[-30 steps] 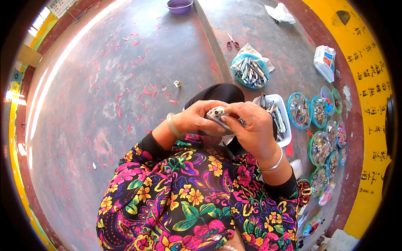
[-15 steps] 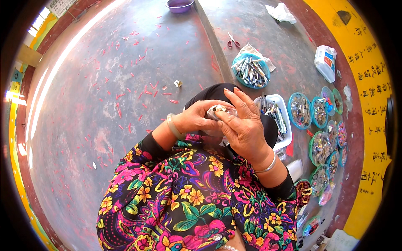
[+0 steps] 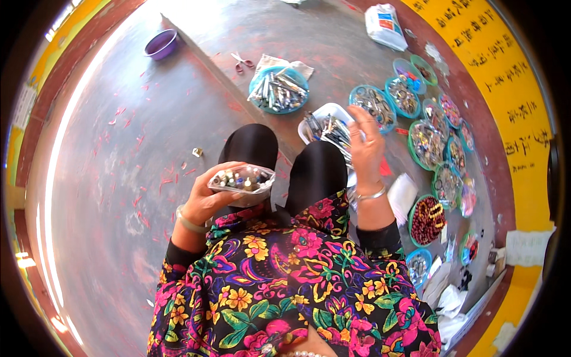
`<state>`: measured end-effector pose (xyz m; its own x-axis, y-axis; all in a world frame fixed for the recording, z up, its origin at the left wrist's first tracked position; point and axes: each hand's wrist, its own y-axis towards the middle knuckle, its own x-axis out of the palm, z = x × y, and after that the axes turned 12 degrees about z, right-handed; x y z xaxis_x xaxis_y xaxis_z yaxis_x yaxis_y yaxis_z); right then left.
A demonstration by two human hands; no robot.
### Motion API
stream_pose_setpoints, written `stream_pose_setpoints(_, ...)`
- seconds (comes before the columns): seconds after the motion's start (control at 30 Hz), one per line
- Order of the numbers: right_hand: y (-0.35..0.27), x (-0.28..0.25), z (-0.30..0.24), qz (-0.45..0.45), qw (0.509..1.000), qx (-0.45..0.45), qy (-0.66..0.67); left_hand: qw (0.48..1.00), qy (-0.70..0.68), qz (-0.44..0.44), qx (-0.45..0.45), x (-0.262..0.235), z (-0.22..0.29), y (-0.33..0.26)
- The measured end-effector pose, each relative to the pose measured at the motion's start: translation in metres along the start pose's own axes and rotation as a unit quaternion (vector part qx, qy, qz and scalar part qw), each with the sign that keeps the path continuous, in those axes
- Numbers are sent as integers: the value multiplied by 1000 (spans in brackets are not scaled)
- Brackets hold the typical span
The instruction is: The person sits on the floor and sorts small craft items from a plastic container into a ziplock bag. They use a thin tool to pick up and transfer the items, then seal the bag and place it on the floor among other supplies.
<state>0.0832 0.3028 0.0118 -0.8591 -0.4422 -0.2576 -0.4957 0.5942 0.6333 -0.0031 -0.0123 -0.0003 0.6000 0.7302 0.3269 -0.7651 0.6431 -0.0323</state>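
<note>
My left hand (image 3: 205, 193) grips a clear plastic container (image 3: 256, 189) by its side, over my left knee. Many small pieces (image 3: 235, 178) in white, dark and brownish tones fill it to the rim; they look like beads or caps. I cannot tell whether its walls are stiff or soft. My right hand (image 3: 367, 146) is raised beyond my right knee, at the right edge of a white tray (image 3: 304, 134) of pen-like sticks. Its fingers are stretched forward, and I see nothing held in them. Behind the fingertips lies a blue-rimmed round basket (image 3: 392, 119) of small items.
A blue basket of sticks (image 3: 278, 107) stands on a cloth, with scissors (image 3: 241, 63) beside it. Several round baskets crowd the right, one with dark red beads (image 3: 426, 217). A purple basin (image 3: 160, 45) and a white sack (image 3: 385, 27) stand farther off. Red scraps litter the floor.
My hands have parted: the right has left the container and moved out to the right, by the white tray. My left hand keeps the container, lower left. The view has turned rightward.
</note>
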Motion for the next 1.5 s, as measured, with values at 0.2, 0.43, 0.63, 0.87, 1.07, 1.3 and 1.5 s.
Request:
stream_pose_setpoints(0.2,-52,-79,170,-17,944,263,-201,1000,8,16,-10,3,0,0)
stream_pose_setpoints(0.43,-129,-47,194,-206,808,246,-494,999,33,20,-10,7,0,0)
stream_pose_setpoints(0.63,-139,-28,220,-216,757,301,-538,999,47,19,5,10,0,3)
stream_pose_setpoints(0.87,-122,-26,192,-204,760,310,-533,999,37,17,-5,9,0,1)
stream_pose_setpoints(1.07,-123,-60,184,-124,818,191,-529,999,37,5,2,9,-3,3)
stream_pose_setpoints(1.3,-109,-104,184,98,924,355,-101,1000,19,-7,-9,10,1,-1)
stream_pose_setpoints(1.5,-64,-114,108,194,785,460,366,1000,3,-7,-11,11,0,-2)
